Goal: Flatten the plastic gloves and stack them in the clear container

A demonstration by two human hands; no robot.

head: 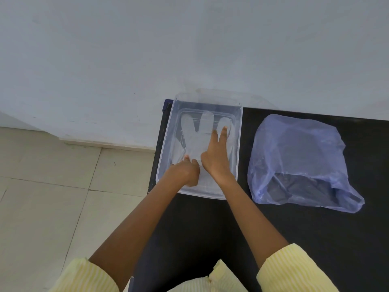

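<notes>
Right hand (216, 157): fingers straight, spread, pressing glove (197, 131) in container (166, 144) | left hand (186, 172): fingers curled on glove's edge, grip unclear | bag (294, 144) beside

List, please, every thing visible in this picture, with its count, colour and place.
clear container: one, transparent, on the left end of the table, by the wall.
plastic glove: at least one, clear, lying flat inside the container; any beneath cannot be counted.
plastic bag: one, translucent blue, on the table to the right of the container, with dark contents.
table: one, black.
wall: one, white, behind the table.
floor: beige tiles, left of the table.
sleeves: two, pale yellow striped, at the bottom edge.
right hand: flat on the glove, fingers straight.
left hand: fingers curled, on the glove's near end; whether it pinches is unclear.
</notes>
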